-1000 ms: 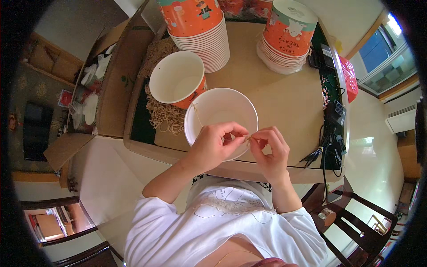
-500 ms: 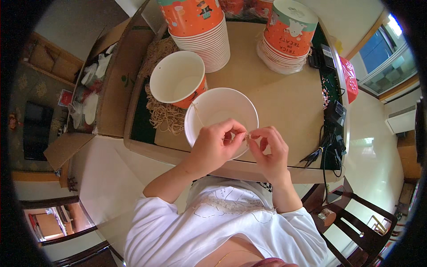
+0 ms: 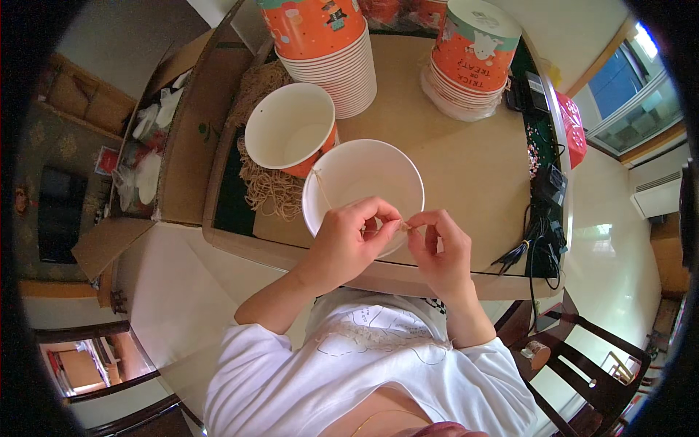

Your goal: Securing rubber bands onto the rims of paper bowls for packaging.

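A white-lined paper bucket stands near the table's front edge, its mouth tilted up toward me. From a spot on its far left inner wall a thin beige cord runs down to my fingers. My left hand pinches this cord over the bucket's near rim. Thumb and forefinger of my right hand close on the cord close by, the two fingertips almost meeting. Whatever knot lies between them is too small to make out. Just behind on the left sits an orange bucket with a white inside.
Tangled beige cords lie on the table's left. A tall nested stack of buckets stands behind them, with an upturned orange stack at the back right. Black cables and adapters line the right edge. An opened cardboard box is at left.
My fingertips have drawn slightly apart along the cord, and the right hand has turned a little. The bucket under them has shifted barely.
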### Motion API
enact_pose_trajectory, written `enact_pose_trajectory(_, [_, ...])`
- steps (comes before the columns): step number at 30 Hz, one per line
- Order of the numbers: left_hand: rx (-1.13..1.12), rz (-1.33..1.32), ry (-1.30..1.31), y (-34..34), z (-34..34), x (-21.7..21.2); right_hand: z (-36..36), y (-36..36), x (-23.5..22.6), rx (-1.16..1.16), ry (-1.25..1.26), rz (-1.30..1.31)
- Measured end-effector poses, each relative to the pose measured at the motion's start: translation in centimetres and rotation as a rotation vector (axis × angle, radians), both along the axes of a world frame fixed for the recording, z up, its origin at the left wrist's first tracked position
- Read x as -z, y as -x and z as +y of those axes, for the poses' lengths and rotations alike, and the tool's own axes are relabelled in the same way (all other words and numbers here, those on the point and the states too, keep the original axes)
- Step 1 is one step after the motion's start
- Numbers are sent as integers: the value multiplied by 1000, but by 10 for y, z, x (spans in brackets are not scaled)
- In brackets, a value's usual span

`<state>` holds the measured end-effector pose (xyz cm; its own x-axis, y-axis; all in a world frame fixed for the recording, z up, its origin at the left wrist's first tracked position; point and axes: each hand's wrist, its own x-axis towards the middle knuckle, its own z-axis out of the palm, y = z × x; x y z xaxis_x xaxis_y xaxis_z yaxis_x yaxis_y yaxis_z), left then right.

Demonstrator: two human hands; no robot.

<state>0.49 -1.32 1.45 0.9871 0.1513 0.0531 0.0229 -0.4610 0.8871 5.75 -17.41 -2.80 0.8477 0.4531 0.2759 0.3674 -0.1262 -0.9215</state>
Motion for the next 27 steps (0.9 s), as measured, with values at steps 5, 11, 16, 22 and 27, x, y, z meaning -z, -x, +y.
enact_pose_trajectory(5, [4, -4, 22, 0, -1, -2, 0, 0, 0, -10, -32, -14])
enact_pose_trajectory(11, [10, 8, 13, 0, 0, 0, 0, 1, -2, 27, -13, 21])
enact_pose_trajectory(16, [14, -3, 31, 0, -1, 3, -4, 1, -2, 33, 68, -56])
enact_pose_trajectory(22, [20, 8, 14, -1, -3, 4, -3, 1, 5, 30, -4, -60])
enact_pose_trajectory(27, [19, 1, 24, 0, -3, 3, -6, 2, -4, 45, 61, -4])
